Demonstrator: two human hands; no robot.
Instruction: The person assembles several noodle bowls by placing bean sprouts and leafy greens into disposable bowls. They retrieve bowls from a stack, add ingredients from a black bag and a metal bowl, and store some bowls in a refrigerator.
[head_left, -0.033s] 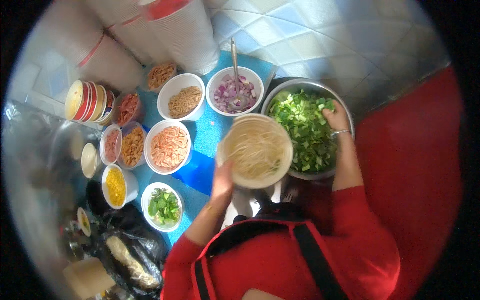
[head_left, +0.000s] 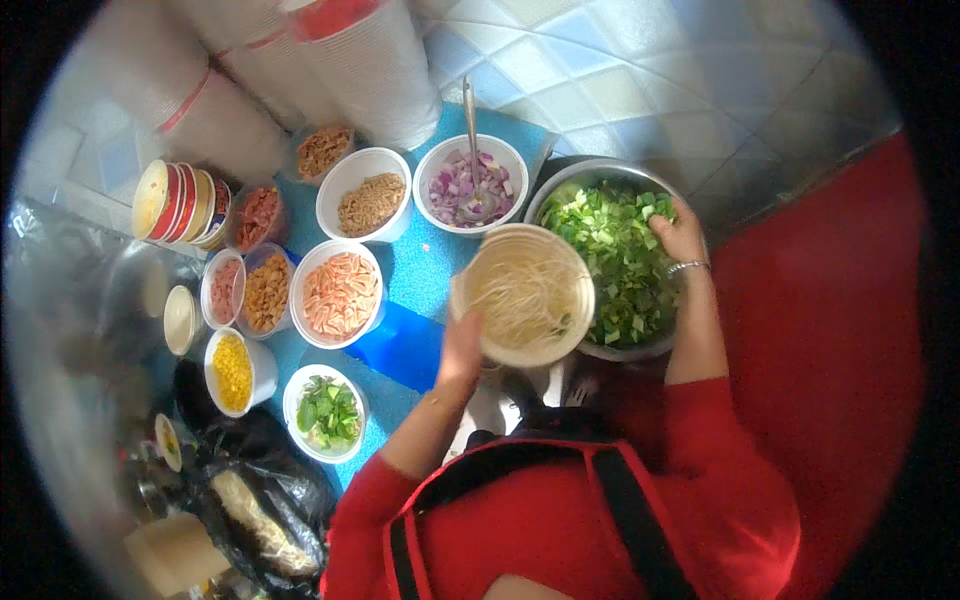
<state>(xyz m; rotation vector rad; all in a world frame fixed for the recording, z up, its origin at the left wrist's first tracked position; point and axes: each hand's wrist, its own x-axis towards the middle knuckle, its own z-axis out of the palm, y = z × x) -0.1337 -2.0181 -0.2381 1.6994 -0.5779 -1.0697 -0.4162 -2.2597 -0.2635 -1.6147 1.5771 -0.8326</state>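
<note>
My left hand (head_left: 460,352) grips the side of a round cream bowl (head_left: 503,343), tilted so its inside shows; thin pale strands (head_left: 535,295) lie in it. The bowl is held up beside a large metal basin (head_left: 628,353) and overlaps its left edge. Chopped leafy greens (head_left: 625,260) fill the basin. At the basin's right side, my right hand (head_left: 682,232) has its fingers curled at the greens, closed on some of them; part of the fingers is hidden. A thin bracelet (head_left: 688,266) circles the right wrist.
On the blue mat (head_left: 405,260) stand tubs of chopped red onion (head_left: 455,185) with a spoon, pink strips (head_left: 340,295), brown bits (head_left: 370,205), yellow pieces (head_left: 232,372) and green leaves (head_left: 328,412). Tall cup stacks (head_left: 370,80) rise behind. A black bag (head_left: 300,480) lies at left.
The cream bowl and my left hand have shifted slightly right, nearer the basin. My right hand has moved a little right and down at the greens.
</note>
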